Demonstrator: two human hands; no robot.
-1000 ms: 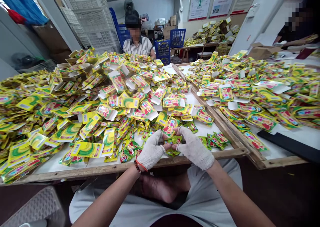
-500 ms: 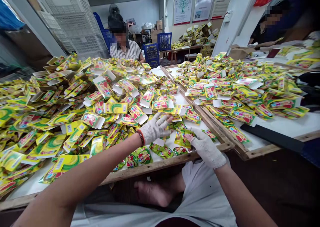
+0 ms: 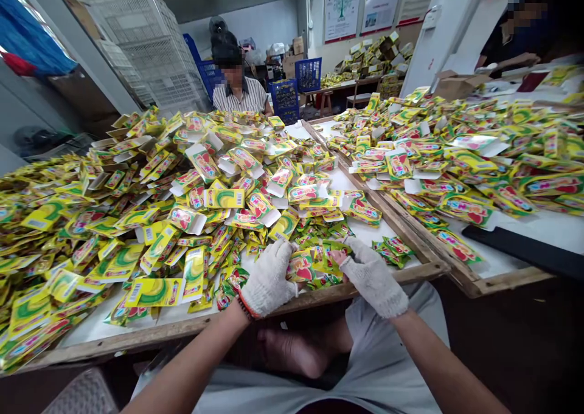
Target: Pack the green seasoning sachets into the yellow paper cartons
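Note:
Near the table's front edge, my left hand [image 3: 270, 280], in a white glove with bare fingertips, is closed round a small yellow carton [image 3: 300, 267] with a red fruit print. Facing it, my gloved right hand [image 3: 375, 278] pinches a shiny green-and-yellow packet [image 3: 329, 256] against the carton's right end. Whether the packet is partly inside the carton I cannot tell. Under and around both hands lie loose green packets; a few more [image 3: 393, 250] rest to the right of my right hand. Left of my left hand lies a yellow carton [image 3: 154, 292].
A big heap of yellow cartons [image 3: 137, 219] covers the table's left side. Beyond a wooden divider [image 3: 378, 207] lies another heap [image 3: 456, 158], with a long black bar [image 3: 524, 253] before it. A person [image 3: 239, 92] sits opposite; another [image 3: 520, 31] is at the right.
My left hand has come down and toward me from the heap, fingers now closed on a carton. My right hand has kept its packet, now brought against that carton. The view has shifted left.

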